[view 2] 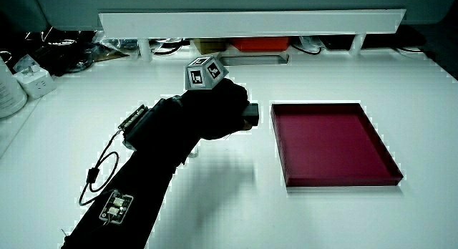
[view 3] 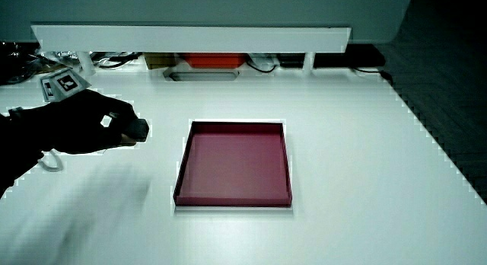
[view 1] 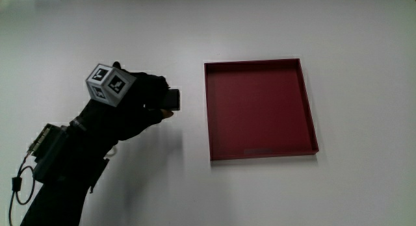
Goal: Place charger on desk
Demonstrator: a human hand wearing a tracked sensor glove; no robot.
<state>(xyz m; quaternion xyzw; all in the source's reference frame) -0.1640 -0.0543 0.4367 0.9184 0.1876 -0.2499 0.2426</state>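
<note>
white counter (view 1: 97, 31) with one raised obstacle on it: a shallow red tray (view 1: 260, 65), its low walls standing just beside the hand (view 1: 133, 102). a narrow strip of bare counter separates the tray's nearer wall from the dark charger (view 1: 171, 100) gripped in the fingers (view 1: 156, 89). bare surface lies beneath and around the hand, and between the tray and the counter's edge nearest the person. in both side views a low white partition (view 2: 250, 21) bounds the counter, with cables and small items (view 2: 64, 49) under it. a white bottle and a socket block (view 2: 32, 83) stand at the counter's edge, well apart from the hand.
</note>
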